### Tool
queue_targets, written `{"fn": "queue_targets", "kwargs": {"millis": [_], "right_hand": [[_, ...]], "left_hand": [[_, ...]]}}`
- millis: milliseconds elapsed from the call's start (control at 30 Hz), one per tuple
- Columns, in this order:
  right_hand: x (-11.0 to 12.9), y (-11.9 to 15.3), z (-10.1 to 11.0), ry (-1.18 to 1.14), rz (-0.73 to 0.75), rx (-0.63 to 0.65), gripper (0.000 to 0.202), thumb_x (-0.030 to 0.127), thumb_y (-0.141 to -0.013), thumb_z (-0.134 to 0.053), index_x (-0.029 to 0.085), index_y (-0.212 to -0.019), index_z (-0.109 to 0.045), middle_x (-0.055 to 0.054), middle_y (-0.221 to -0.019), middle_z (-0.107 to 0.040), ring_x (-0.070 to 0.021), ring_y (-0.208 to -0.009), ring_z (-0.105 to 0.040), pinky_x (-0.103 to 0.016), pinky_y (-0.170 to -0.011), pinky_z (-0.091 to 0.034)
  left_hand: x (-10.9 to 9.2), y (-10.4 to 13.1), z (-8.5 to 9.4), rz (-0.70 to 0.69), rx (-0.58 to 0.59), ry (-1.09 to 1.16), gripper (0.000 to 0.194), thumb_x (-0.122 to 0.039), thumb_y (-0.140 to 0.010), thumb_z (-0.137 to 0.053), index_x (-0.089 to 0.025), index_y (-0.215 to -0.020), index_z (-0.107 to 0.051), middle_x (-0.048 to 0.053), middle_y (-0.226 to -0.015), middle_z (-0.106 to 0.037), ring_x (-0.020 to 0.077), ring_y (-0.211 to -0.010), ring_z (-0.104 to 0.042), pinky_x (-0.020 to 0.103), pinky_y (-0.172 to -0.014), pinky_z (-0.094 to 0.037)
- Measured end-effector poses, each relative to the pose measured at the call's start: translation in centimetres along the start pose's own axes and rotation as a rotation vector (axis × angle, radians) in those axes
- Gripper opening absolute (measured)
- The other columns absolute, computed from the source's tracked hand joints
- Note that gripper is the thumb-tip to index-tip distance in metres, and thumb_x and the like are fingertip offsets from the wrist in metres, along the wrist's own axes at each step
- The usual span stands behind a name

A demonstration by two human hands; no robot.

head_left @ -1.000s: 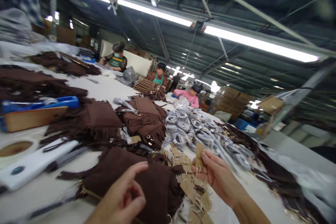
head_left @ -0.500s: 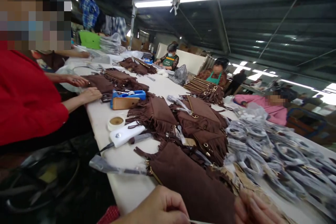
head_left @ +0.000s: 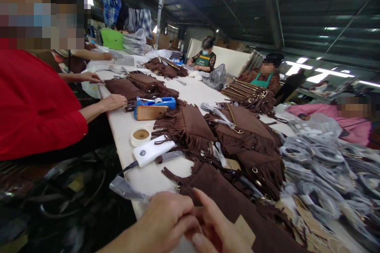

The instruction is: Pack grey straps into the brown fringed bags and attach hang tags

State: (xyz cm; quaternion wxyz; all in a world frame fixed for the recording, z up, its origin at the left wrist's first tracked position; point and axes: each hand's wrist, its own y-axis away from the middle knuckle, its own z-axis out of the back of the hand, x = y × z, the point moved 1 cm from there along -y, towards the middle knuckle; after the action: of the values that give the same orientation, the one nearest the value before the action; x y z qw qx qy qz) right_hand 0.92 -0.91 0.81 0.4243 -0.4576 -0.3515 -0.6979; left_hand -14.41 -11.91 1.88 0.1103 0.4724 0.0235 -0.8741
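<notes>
A dark brown suede bag [head_left: 225, 201] with fringes lies flat at the near edge of the table. Over its left end, my left hand [head_left: 166, 217] has its fingers curled, and my right hand [head_left: 216, 221] meets it there, fingertips together. What is between the fingers is too small to make out. A tan paper tag [head_left: 245, 231] lies on the bag, just right of my right hand. Beside my left hand, a plastic-wrapped strap [head_left: 127, 189] sticks out over the table edge.
Fringed bags [head_left: 246, 126] are heaped beyond. Wrapped straps [head_left: 326, 166] are piled at right. A white device [head_left: 154, 151], tape roll [head_left: 140, 136], phone [head_left: 152, 113] and blue dispenser [head_left: 169, 102] line the left side. A person in red [head_left: 38, 106] works at left; others sit farther back.
My right hand has moved left to meet my left hand over the bag. A tan tag now shows on the bag. The view has shifted, and the scene sits farther right.
</notes>
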Motion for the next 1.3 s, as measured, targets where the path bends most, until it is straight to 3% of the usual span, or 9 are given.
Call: {"fn": "queue_targets", "kwargs": {"millis": [100,200,367,533,700,833,967,1167,1300], "right_hand": [[1.0,-2.5,-0.6,0.284,0.101,0.102,0.027,0.037,-0.095,-0.048,0.026,-0.115,-0.062,-0.002,-0.081,-0.071,-0.0163,-0.063,-0.066,-0.023,-0.060,-0.047],[2.0,-4.5,0.5,0.460,0.226,0.023,0.029,0.030,-0.097,-0.041,0.022,-0.078,-0.061,0.001,-0.068,-0.062,-0.0142,-0.062,-0.059,-0.022,-0.059,-0.041],[1.8,-6.3,1.3,0.392,0.136,-0.049,0.025,0.030,-0.091,-0.051,0.021,-0.068,-0.056,0.003,-0.065,-0.058,-0.0140,-0.062,-0.055,-0.022,-0.059,-0.038],[0.0,-6.5,1.4,0.225,0.150,-0.103,0.028,0.038,-0.093,-0.048,0.021,-0.071,-0.053,0.003,-0.066,-0.053,-0.0138,-0.062,-0.051,-0.020,-0.058,-0.039],[-0.8,-5.9,1.9,0.167,0.167,-0.093,0.030,0.042,-0.095,-0.044,0.020,-0.079,-0.057,0.001,-0.072,-0.059,-0.0149,-0.067,-0.056,-0.020,-0.063,-0.044],[-1.0,-5.8,1.9,0.236,0.157,-0.129,0.031,0.041,-0.093,-0.046,0.021,-0.071,-0.053,0.003,-0.063,-0.052,-0.0132,-0.058,-0.049,-0.020,-0.053,-0.038],[-1.0,-5.7,1.7,0.234,0.165,-0.143,0.029,0.038,-0.092,-0.047,0.020,-0.070,-0.053,0.003,-0.063,-0.055,-0.0132,-0.058,-0.051,-0.021,-0.054,-0.036],[-1.0,-5.7,0.9,0.264,0.122,-0.193,0.028,0.034,-0.090,-0.051,0.020,-0.068,-0.059,0.003,-0.060,-0.057,-0.0135,-0.056,-0.051,-0.022,-0.052,-0.032],[-0.5,-6.1,0.8,0.289,0.075,-0.193,0.027,0.033,-0.089,-0.052,0.021,-0.067,-0.059,0.003,-0.060,-0.056,-0.0139,-0.057,-0.052,-0.022,-0.053,-0.032]], "left_hand": [[0.5,-0.6,2.3,-0.006,-0.039,0.059,0.020,-0.025,-0.088,-0.057,-0.019,-0.069,-0.065,-0.002,-0.068,-0.064,0.0139,-0.067,-0.057,0.022,-0.062,-0.036],[1.5,-1.4,3.9,0.032,-0.069,-0.035,0.027,-0.027,-0.093,-0.048,-0.018,-0.072,-0.063,0.000,-0.071,-0.063,0.0153,-0.070,-0.058,0.023,-0.065,-0.038],[3.1,-2.7,4.1,0.113,-0.016,-0.384,0.032,-0.023,-0.095,-0.037,-0.018,-0.086,-0.067,0.008,-0.090,-0.069,0.0233,-0.087,-0.063,0.031,-0.076,-0.042],[2.7,-3.5,3.3,0.099,0.034,-0.434,0.020,-0.020,-0.085,-0.047,-0.019,-0.079,-0.067,0.008,-0.082,-0.070,0.0235,-0.080,-0.062,0.030,-0.068,-0.042],[2.5,-3.5,3.9,0.131,0.026,-0.209,0.014,-0.016,-0.076,-0.046,-0.018,-0.074,-0.060,0.001,-0.073,-0.062,0.0159,-0.069,-0.054,0.025,-0.059,-0.035],[3.5,-3.1,3.5,0.193,0.061,0.218,0.009,-0.017,-0.064,-0.051,-0.018,-0.073,-0.053,-0.004,-0.065,-0.054,0.0129,-0.062,-0.048,0.023,-0.053,-0.032],[4.3,-2.9,2.6,0.237,0.050,0.622,0.020,-0.021,-0.056,-0.059,-0.019,-0.072,-0.048,-0.004,-0.066,-0.059,0.0133,-0.065,-0.052,0.024,-0.060,-0.038],[4.0,-2.7,3.0,0.249,0.043,0.611,0.017,-0.023,-0.058,-0.058,-0.018,-0.073,-0.054,-0.005,-0.064,-0.053,0.0112,-0.061,-0.043,0.022,-0.055,-0.029],[3.9,-2.8,2.9,0.279,-0.003,0.544,0.026,-0.041,-0.069,-0.061,-0.018,-0.067,-0.050,-0.006,-0.060,-0.046,0.0103,-0.057,-0.036,0.023,-0.054,-0.024]]}}
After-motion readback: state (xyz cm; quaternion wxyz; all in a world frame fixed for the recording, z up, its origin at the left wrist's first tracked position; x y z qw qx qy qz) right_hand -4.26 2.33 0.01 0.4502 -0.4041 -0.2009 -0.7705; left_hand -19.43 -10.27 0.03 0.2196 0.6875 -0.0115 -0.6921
